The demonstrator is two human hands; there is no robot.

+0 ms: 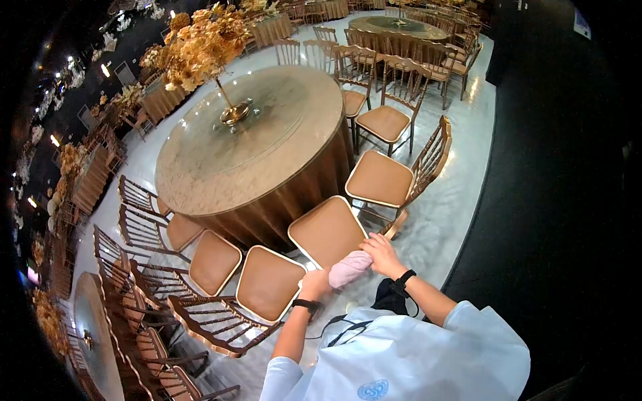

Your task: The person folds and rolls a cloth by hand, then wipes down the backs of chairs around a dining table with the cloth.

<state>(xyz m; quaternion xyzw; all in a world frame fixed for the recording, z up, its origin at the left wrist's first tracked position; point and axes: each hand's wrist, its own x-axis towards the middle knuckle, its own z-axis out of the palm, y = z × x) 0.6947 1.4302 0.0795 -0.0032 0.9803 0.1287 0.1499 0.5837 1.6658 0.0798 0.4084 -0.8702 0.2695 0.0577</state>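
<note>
A bunched pink cloth point(350, 269) is stretched between my two hands, just in front of my body. My left hand point(315, 286) is closed around its left end, close to the edge of a chair with a tan seat point(269, 282). My right hand point(381, 254) grips the other end, its fingers curled over the cloth. Right beyond the hands stands another chair whose tan, white-edged seat point(326, 230) faces up; my right hand overlaps its near corner. The fingertips under the cloth are hidden.
A large round table point(287, 134) with a brown skirt stands ahead, bearing a golden flower centrepiece point(207, 50). Wooden chairs ring it, including one at right point(381, 178) and one at left point(217, 324). Shiny pale floor point(461, 180) borders a dark area on the right.
</note>
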